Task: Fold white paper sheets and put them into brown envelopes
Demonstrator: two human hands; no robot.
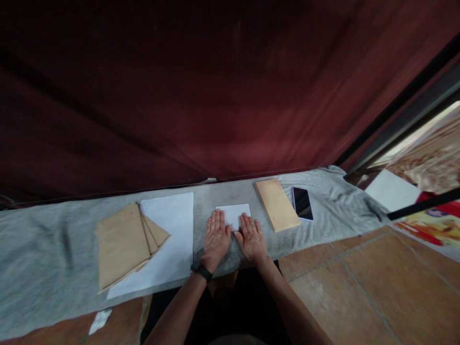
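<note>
A small folded sheet of white paper (233, 210) lies flat on the grey cloth in front of me. Its left part is under my left hand (216, 238), which rests palm down with fingers straight. On the right part lies my right hand (251, 238), also flat, its fingers slightly apart. The thumbs almost meet at the near side of the paper. My palms and fingers hide the paper's lower corners. To the right is a stack of brown envelopes (277, 204). Larger white sheets (172, 215) lie to the left, with several brown envelopes (122, 239) fanned over them.
A phone (302, 203) with a dark screen lies beside the right envelope stack. Grey cloth (46, 249) covers the long narrow surface, and a dark red curtain (230, 105) hangs behind it. A white scrap (99, 321) is on the tiled floor (345, 292).
</note>
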